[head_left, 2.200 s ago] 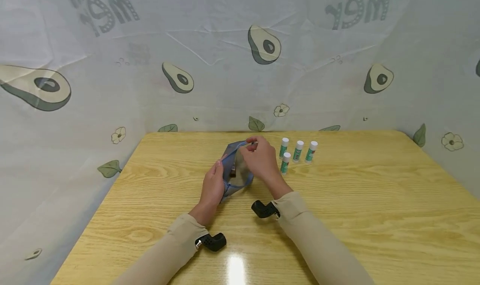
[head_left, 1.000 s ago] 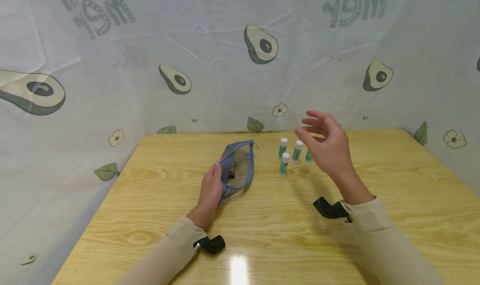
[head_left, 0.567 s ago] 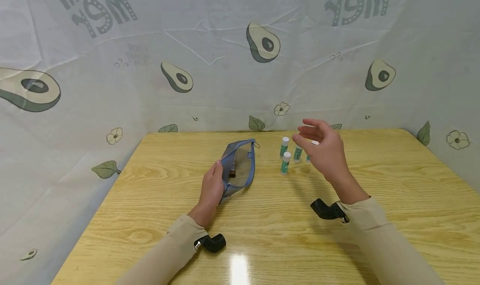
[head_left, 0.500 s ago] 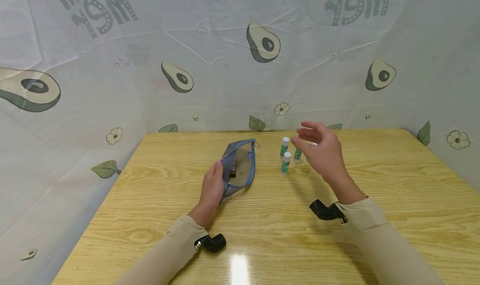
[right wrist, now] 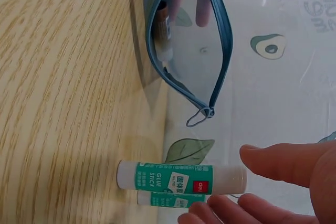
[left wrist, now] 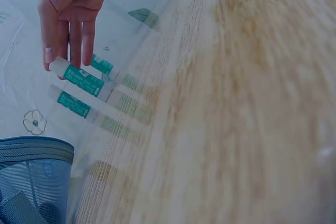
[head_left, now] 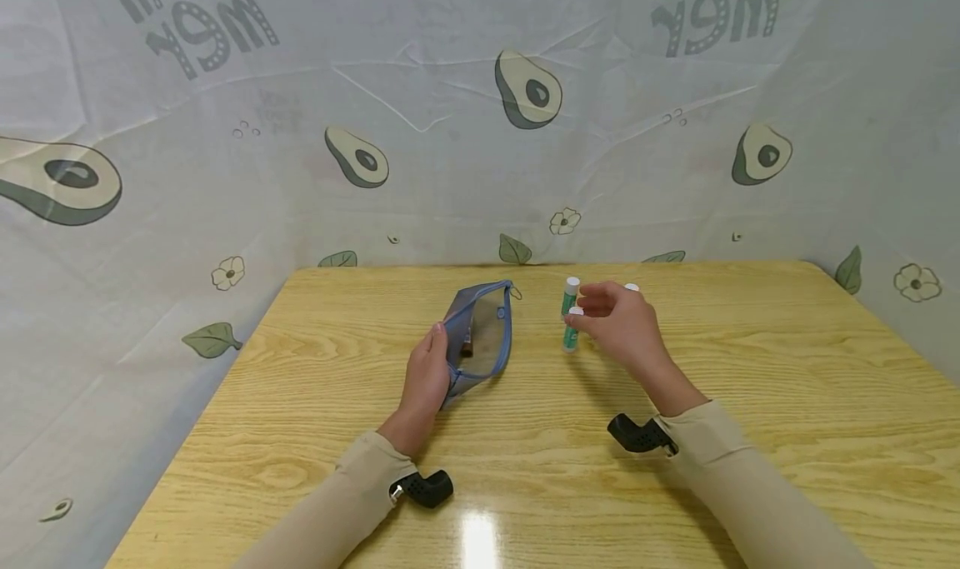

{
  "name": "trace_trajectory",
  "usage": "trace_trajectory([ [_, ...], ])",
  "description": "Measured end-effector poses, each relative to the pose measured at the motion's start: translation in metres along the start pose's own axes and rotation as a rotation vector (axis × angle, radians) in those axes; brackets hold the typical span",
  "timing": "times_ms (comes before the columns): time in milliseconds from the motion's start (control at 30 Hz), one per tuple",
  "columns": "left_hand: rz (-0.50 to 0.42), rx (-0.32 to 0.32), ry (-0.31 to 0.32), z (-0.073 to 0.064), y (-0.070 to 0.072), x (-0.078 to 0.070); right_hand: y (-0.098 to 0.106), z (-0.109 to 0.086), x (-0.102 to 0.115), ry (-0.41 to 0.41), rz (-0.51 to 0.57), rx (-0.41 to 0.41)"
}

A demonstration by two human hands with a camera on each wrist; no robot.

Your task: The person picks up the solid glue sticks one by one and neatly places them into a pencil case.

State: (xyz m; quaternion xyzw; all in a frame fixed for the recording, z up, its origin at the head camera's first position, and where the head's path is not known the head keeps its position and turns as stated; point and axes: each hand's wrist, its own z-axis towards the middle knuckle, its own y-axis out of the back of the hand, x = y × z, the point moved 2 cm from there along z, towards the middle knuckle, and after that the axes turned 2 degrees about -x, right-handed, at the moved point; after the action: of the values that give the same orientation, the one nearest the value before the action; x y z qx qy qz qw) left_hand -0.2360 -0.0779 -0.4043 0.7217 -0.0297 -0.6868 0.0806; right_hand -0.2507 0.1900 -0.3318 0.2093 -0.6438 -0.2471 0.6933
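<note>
My left hand grips the near left side of a blue mesh zip pouch, whose mouth gapes toward the right. Inside the pouch lies a small tube with a brown cap. My right hand is at the green and white glue sticks, thumb right at the white cap of the front glue stick, fingers loosely extended beside it. That stick stands upright on the table. Another glue stick stands just behind it. Of a third, only the cap shows past my knuckles; my hand hides the rest.
The wooden table reaches back to a pale curtain printed with avocados. A zipper loop hangs from the pouch's far corner. Black camera mounts sit on both wrists.
My right hand left the pouch, moved right above the glue sticks, then came down and left to the front stick. The left hand kept its grip on the pouch.
</note>
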Motion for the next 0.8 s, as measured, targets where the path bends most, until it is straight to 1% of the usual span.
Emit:
trace_trajectory([
  [133, 0.004, -0.002, -0.006, -0.0004, 0.001, 0.0002, -0.0022, 0.0012, -0.0015, -0.019, -0.026, 0.012],
  [300, 0.002, -0.002, -0.015, 0.0002, 0.0011, -0.0005, -0.0029, 0.0015, -0.0035, -0.015, -0.059, 0.023],
  [567, -0.004, 0.007, -0.003, 0.0013, 0.0006, -0.0012, -0.0054, 0.0021, -0.0065, -0.004, -0.04, 0.028],
  [800, -0.014, 0.008, -0.009, 0.0021, 0.0013, -0.0025, -0.0065, 0.0048, -0.0073, 0.022, -0.059, 0.019],
])
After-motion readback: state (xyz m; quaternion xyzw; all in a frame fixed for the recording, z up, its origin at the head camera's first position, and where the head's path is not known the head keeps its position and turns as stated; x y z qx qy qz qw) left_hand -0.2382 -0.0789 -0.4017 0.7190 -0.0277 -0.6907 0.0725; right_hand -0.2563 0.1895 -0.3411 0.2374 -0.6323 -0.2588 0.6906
